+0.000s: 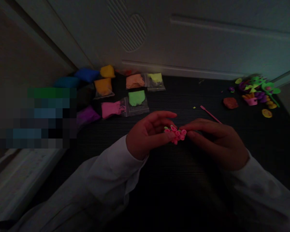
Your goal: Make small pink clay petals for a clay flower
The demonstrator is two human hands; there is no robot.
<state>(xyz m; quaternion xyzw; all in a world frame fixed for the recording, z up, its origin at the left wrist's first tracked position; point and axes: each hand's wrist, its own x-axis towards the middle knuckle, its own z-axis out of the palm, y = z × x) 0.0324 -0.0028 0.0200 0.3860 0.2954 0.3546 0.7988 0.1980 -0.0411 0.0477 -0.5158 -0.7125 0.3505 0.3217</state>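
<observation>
A dark, finely lined tabletop (174,100) is shown in dim light, backed by a pale panel (157,42) on which raised strips and a ribbed, curved relief are formed. At the left, a blurred, blocky patch is seen, by which whatever lies there is hidden; a pale ledge (26,174) is seen below it. Along the far left part of the tabletop, soft coloured lumps and packets are laid out: blue, teal, yellow, orange and purple ones, with a peach packet (134,81) and a pale yellow packet (156,78) side by side, and a pink packet (111,109) and a green packet (137,98) nearer. At the far right, a group of small colourful shapes (256,90) is gathered, with a reddish-brown lump (230,103) set just left of it. A thin pink stick (210,114) is laid beyond the right hand (218,141), near a tiny yellow-green bit (194,107). A cluster of small pink roses (177,134) with green leaf-like parts is held above the tabletop between the hands. It is gripped by the left hand (148,133), whose thumb is pressed on it while the index finger is extended above. By the right hand, thumb and fingers are brought nearly together at the cluster's right edge; whether anything is pinched there cannot be told.
</observation>
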